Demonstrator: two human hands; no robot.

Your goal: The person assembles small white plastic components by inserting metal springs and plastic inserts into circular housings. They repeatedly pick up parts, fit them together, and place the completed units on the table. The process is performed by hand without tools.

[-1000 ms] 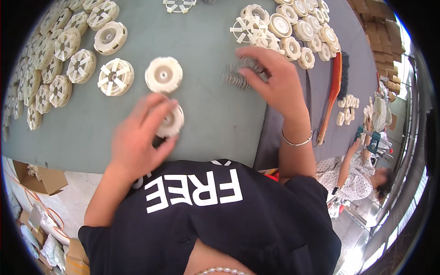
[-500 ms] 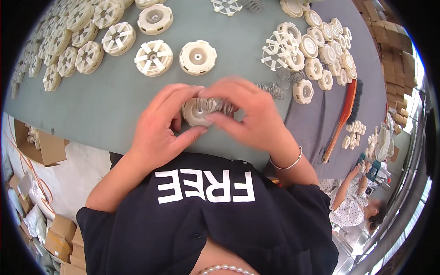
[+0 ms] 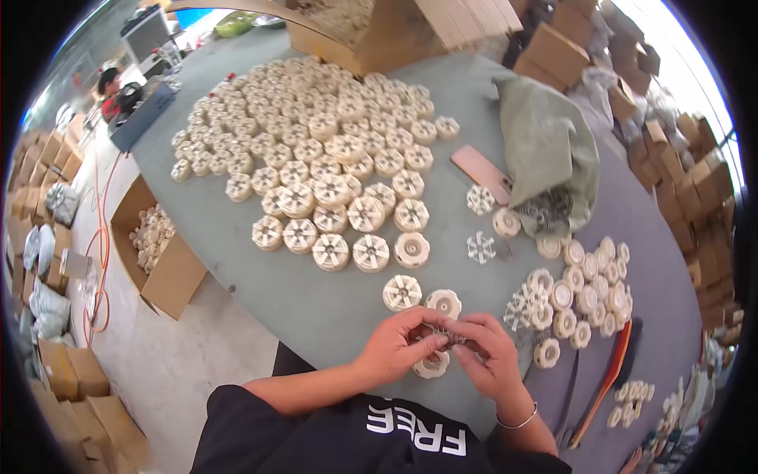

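Between the fingertips of both my hands is a thin metal coil spring (image 3: 452,336), partly hidden by the fingers. My left hand (image 3: 399,347) pinches one end of it, and my right hand (image 3: 491,357) grips the other. Just below the fingers lies a cream round plastic housing (image 3: 431,368), partly covered by my left hand. Beyond my fingertips sits another cream housing (image 3: 444,302), its round recess facing up. Left of that one stands a housing with a white spoked piece on top (image 3: 402,292).
Many cream housings (image 3: 316,134) crowd the far table. More housings (image 3: 586,299) lie at right, beside white spoked pieces (image 3: 519,306) and a red-handled brush (image 3: 604,387). A green sack of springs (image 3: 549,150), a pink phone (image 3: 482,174) and an open carton (image 3: 170,268) surround the work area.
The view has swung up and left, bringing the far table into sight. Both hands now grip the spring above the housing; before, the right hand held springs over it.
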